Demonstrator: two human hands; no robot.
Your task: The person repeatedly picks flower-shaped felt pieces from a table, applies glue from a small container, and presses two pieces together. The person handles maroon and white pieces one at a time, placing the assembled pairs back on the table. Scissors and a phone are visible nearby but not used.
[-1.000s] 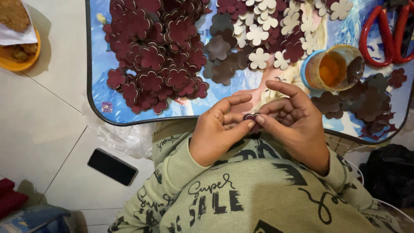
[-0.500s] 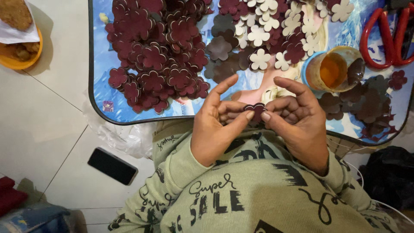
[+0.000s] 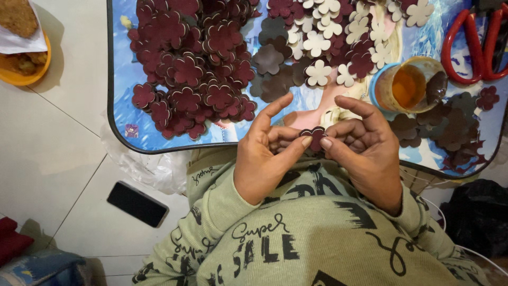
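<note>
- Change since the earlier frames: the dark red flower cutout (image 3: 314,136), 1 second ago mostly hidden between the fingertips, now shows more of its scalloped upper edge; both hands have stayed together at the near rim of the tray.
- Flower cutout: a thin, flat, matte piece with rounded lobes, held above the person's lap just in front of the tray edge.
- Left hand (image 3: 267,156): thumb and bent fingers pinch the cutout's left side; the index finger points up, free of it.
- Right hand (image 3: 365,153): thumb and curled fingers pinch the cutout's right side, so the 2 hands grasp it together, fingertips nearly touching.
- Tray (image 3: 119,124): a rounded-corner board with a dark rim and a glossy blue printed surface, lying just beyond the hands.
- Maroon pile (image 3: 190,69): many overlapping flower cutouts of the same dark red, each with a pale edge, heaped on the tray's left half.
- Cream flowers (image 3: 338,32): pale, matte 5-lobed cutouts scattered at the top centre, mixed with red ones.
- Brown flowers (image 3: 272,66): dull grey-brown cutouts between the 2 groups; a further brown heap (image 3: 450,127) lies at the right.
- Glue pot (image 3: 405,85): a round, open container with a blue rim and orange contents, near the right hand.
- Scissors (image 3: 471,47): red looped handles at the tray's far right.
- Phone (image 3: 137,204): a flat black slab on the pale tiled floor, left of the green printed sweatshirt (image 3: 296,249).
</note>
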